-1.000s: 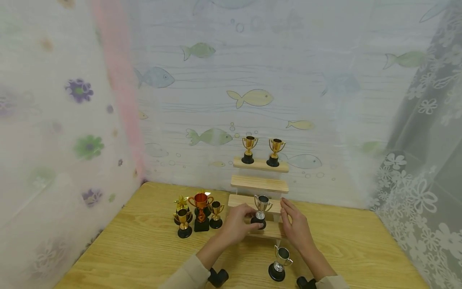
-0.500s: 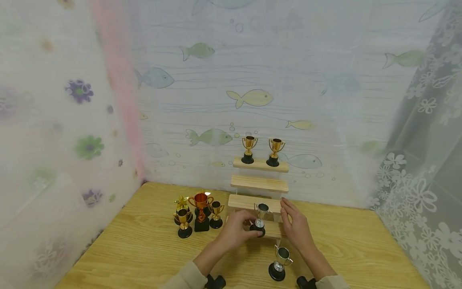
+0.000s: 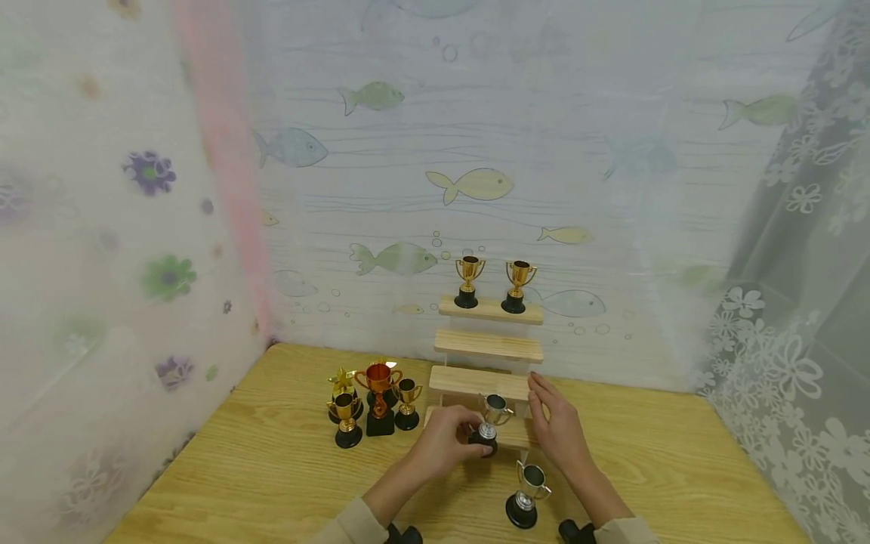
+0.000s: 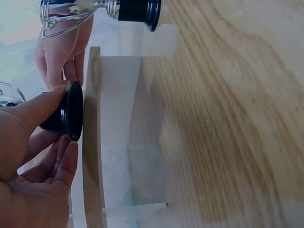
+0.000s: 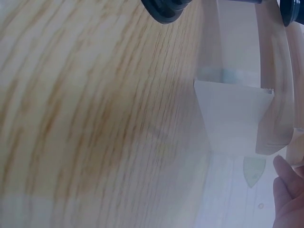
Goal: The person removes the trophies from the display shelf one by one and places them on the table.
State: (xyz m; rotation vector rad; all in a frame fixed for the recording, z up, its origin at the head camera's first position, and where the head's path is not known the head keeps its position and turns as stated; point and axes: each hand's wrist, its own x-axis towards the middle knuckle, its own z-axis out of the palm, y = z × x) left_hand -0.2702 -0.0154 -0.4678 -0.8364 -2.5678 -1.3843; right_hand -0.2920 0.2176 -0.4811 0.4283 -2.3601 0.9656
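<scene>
My left hand [image 3: 445, 443] pinches a small silver trophy cup [image 3: 494, 409] by its black base [image 4: 61, 111], at the lowest board of a stepped wooden display stand [image 3: 479, 381]. In the left wrist view the base is right beside the board's edge [image 4: 92, 142]; whether it touches I cannot tell. My right hand [image 3: 560, 429] lies along the stand's right side, its fingers [image 5: 284, 173] fairly straight and at the ends of the boards. On the table in front of the stand, another silver trophy cup [image 3: 526, 495] stands between my forearms.
On the stand's top board are two gold trophy cups [image 3: 469, 279]. Left of the stand, an orange-red trophy cup [image 3: 378, 400] is grouped with several gold ones [image 3: 347, 417] on the wood-grain table [image 3: 258, 461]. A fish-patterned curtain [image 3: 564, 151] hangs behind.
My left hand has drawn the silver trophy cup down and toward me, from near the third board to the lowest one. The right hand has stayed in place.
</scene>
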